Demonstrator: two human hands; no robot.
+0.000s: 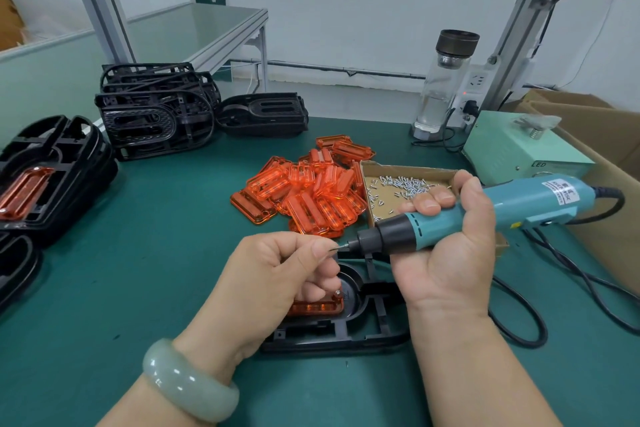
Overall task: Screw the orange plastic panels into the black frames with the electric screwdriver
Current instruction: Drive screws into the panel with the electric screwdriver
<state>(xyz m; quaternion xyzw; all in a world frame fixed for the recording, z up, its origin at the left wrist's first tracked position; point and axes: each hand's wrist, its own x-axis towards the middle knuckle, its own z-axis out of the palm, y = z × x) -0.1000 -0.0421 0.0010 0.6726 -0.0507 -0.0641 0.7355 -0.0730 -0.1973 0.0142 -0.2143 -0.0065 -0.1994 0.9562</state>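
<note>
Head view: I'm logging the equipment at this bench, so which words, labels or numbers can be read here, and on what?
"LED": on the front face of the mint-green power box, near its lower right corner.
White label on the electric screwdriver: printed text, too blurred to read.
Moulded mark on the black frame, beside the orange panel: too small to read.
No other text is legible.

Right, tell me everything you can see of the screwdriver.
The screwdriver has a teal plastic body, black nose, thin metal bit, a white label and a black cable at its rear. It lies nearly level above the frame, bit pointing left. The right hand grips its middle; the left hand pinches a screw at its tip.
</note>
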